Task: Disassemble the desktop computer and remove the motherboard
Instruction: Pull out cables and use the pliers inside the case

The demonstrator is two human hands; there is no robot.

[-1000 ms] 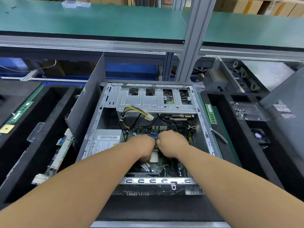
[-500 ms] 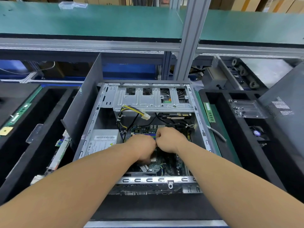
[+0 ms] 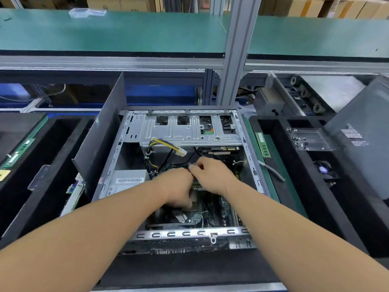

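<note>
At the centre of the open case (image 3: 181, 233), over the motherboard (image 3: 212, 213), the two hands meet knuckle to knuckle. The right hand (image 3: 212, 175) has its grip pinched on a small pale connector (image 3: 192, 165) near the board's far edge; the left hand (image 3: 179, 188) is curled down onto the board beside it, though what its grip holds, if anything, cannot be told, the fingers being hidden. Against half a second ago the right hand has lifted and drawn slightly toward the far side, the pale piece now showing at its fingertips; judged, a lead is coming free, one of the detachments needed before the board can leave. The motherboard lies flat on the case floor, toward the right wall, long axis apparently running near edge to far edge, mostly covered by the hands. A yellow-and-black power cable (image 3: 166, 145) hangs loose below the drive cage (image 3: 189, 131). The power supply (image 3: 126, 182) sits at the left wall. The case rests at the worktop's middle, near edge.
</note>
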